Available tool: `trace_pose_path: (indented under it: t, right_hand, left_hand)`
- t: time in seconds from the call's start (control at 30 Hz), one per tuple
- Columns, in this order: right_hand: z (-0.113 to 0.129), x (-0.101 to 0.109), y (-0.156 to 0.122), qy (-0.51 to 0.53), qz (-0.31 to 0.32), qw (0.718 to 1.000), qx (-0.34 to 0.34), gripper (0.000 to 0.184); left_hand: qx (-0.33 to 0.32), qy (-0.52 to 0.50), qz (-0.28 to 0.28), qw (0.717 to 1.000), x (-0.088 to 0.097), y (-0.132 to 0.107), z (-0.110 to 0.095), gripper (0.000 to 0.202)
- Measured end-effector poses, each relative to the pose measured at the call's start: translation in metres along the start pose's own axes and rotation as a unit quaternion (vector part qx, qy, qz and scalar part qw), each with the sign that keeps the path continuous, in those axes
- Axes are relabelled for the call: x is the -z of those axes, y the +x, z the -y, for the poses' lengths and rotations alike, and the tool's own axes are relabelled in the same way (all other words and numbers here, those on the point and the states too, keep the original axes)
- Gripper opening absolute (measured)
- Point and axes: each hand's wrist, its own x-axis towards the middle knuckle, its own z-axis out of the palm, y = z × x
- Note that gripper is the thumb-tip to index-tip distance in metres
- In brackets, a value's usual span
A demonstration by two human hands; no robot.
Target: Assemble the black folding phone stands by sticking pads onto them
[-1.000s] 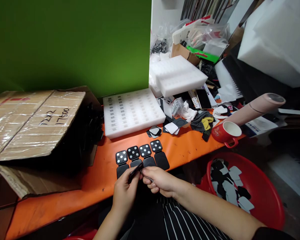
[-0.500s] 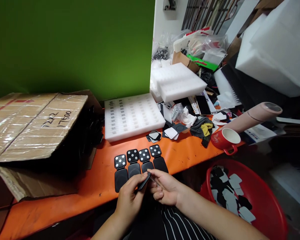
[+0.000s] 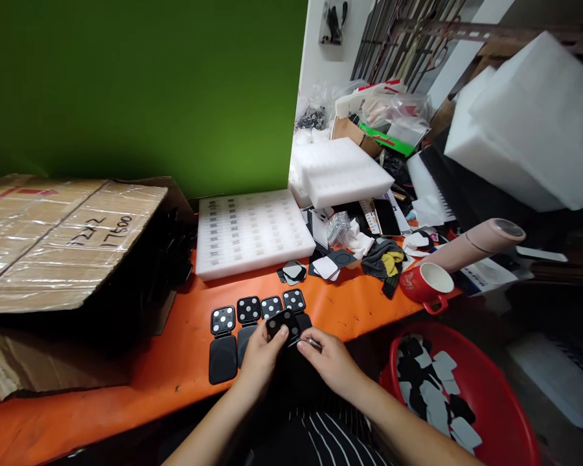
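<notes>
A row of open black hinged cases (image 3: 222,341) with white dots in their lids lies on the orange table (image 3: 175,369) near its front edge. My left hand (image 3: 261,355) grips one more black case (image 3: 282,321), lifted with its dotted lid facing up. My right hand (image 3: 331,364) is closed beside it, pinching a small metal piece (image 3: 313,343) at the case's right edge. Both hands meet just in front of the row.
A taped cardboard box (image 3: 63,239) stands at the left. White foam trays (image 3: 252,230) sit behind the row, with a red mug (image 3: 425,285), pink roll (image 3: 471,244) and clutter to the right. A red basin (image 3: 490,388) of black and white pieces is below right.
The case was held edge-on between both hands; now it is turned with its dotted lid up and raised toward the row. The camera view has shifted slightly.
</notes>
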Motion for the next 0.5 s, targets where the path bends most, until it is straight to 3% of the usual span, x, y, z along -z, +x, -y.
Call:
trace_pose_path:
  t: [0.07, 0.13, 0.17, 0.23, 0.27, 0.33, 0.4, 0.5]
  right_hand:
    - [-0.01, 0.011, 0.003, -0.031, -0.009, 0.999, -0.014, 0.023]
    - [-0.023, 0.028, 0.011, -0.053, -0.047, 0.997, -0.025, 0.028]
    - [-0.031, 0.038, 0.018, -0.07, -0.067, 0.995, -0.032, 0.029]
    - [-0.045, 0.057, 0.031, -0.126, -0.09, 0.986, -0.057, 0.029]
    - [-0.05, 0.064, 0.038, -0.156, -0.086, 0.981, -0.071, 0.027]
    - [-0.057, 0.071, 0.05, -0.211, -0.067, 0.971, -0.092, 0.023]
    - [-0.057, 0.068, 0.057, -0.262, -0.06, 0.958, -0.101, 0.021]
    - [-0.05, 0.055, 0.059, -0.326, -0.08, 0.936, -0.108, 0.019]
  left_hand:
    - [-0.017, 0.025, 0.032, 0.999, 0.001, 0.009, 0.004, 0.04]
    - [-0.068, 0.118, 0.045, 0.99, 0.01, 0.017, 0.007, 0.046]
    - [-0.106, 0.205, 0.048, 0.972, 0.016, 0.021, 0.01, 0.049]
    - [-0.174, 0.405, 0.055, 0.896, 0.03, 0.025, 0.015, 0.054]
    - [-0.189, 0.485, 0.063, 0.852, 0.035, 0.026, 0.019, 0.056]
    - [-0.186, 0.581, 0.069, 0.79, 0.04, 0.023, 0.028, 0.062]
    - [-0.172, 0.63, 0.049, 0.755, 0.038, 0.019, 0.038, 0.065]
    - [-0.162, 0.662, -0.006, 0.732, 0.031, 0.014, 0.048, 0.066]
